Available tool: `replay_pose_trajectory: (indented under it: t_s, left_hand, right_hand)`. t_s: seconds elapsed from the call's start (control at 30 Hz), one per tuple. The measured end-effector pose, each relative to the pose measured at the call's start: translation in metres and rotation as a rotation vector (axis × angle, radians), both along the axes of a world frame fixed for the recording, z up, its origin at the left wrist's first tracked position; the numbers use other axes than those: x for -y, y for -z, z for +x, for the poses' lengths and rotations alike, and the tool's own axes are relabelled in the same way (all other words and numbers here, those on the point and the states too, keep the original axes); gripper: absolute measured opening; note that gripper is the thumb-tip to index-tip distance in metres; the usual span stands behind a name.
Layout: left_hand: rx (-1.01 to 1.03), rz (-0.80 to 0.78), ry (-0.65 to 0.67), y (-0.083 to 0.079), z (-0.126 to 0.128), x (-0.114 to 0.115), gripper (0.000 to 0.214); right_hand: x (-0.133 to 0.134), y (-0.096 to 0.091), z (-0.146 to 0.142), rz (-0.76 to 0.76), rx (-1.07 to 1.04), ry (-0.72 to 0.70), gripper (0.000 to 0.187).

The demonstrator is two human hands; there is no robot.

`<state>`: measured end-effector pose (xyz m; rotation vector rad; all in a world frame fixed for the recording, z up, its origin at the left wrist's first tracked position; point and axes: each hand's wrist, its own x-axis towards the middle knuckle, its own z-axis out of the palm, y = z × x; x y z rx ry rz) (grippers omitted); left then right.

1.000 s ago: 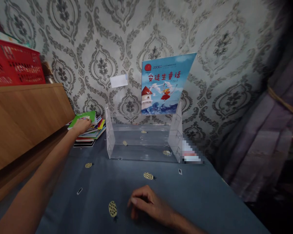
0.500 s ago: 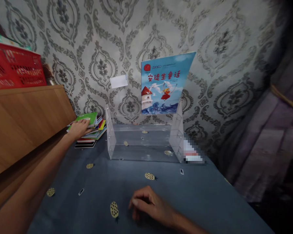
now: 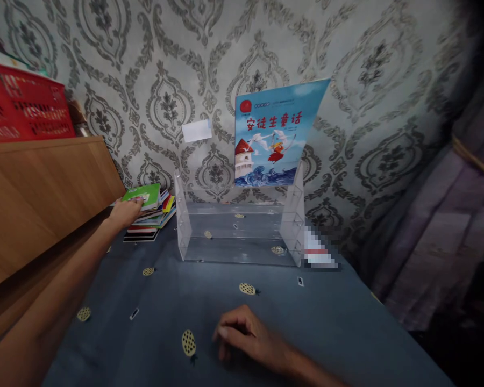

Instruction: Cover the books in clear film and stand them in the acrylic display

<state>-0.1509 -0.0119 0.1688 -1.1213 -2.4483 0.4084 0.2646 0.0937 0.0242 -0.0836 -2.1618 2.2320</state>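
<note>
At the left, my left hand (image 3: 127,211) is on a green book (image 3: 149,192) that tops a stack of books (image 3: 143,232). Its fingers are bent over the book's near left part, and the thumb is hidden. Close to the front of the table, my right hand (image 3: 244,334) rests with curled fingers, the thumb drawn in towards them and nothing visible in it. Between and beyond the hands stands a clear acrylic tiered rack (image 3: 236,251). A blue picture book (image 3: 272,134) with red Chinese lettering stands upright at the rack's back right.
The table wears a dark blue cloth (image 3: 165,301) with a pineapple print. A wooden cabinet (image 3: 48,199) bearing a red basket (image 3: 24,105) borders the left. Patterned wallpaper rises behind, with a white switch plate (image 3: 197,130). A blurred-out item (image 3: 318,251) lies right of the rack; a purple curtain (image 3: 427,231) hangs beyond.
My left hand has slid slightly left and towards me on the green book, uncovering more of its cover. My right hand has stayed almost still. The view has shifted a little.
</note>
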Motion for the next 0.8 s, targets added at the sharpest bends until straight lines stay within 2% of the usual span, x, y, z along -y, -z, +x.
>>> replay_pose_trajectory:
  t_s: [0.13, 0.3, 0.6, 0.8]
  left_hand:
    - [0.001, 0.023, -0.007, 0.002, 0.004, 0.000, 0.051]
    - [0.026, 0.067, -0.035, 0.015, 0.004, 0.001, 0.064]
    - [-0.027, 0.111, -0.035, 0.035, 0.027, 0.011, 0.062]
    - [-0.076, 0.157, -0.054, 0.053, 0.043, 0.016, 0.063]
  right_hand:
    - [0.000, 0.001, 0.000, -0.004, -0.001, -0.004, 0.052]
    - [0.000, 0.002, -0.001, -0.009, -0.017, -0.008, 0.054]
    - [0.001, -0.005, 0.000, 0.024, -0.007, -0.017, 0.050]
    - [0.001, 0.001, -0.002, 0.011, -0.032, -0.012, 0.052]
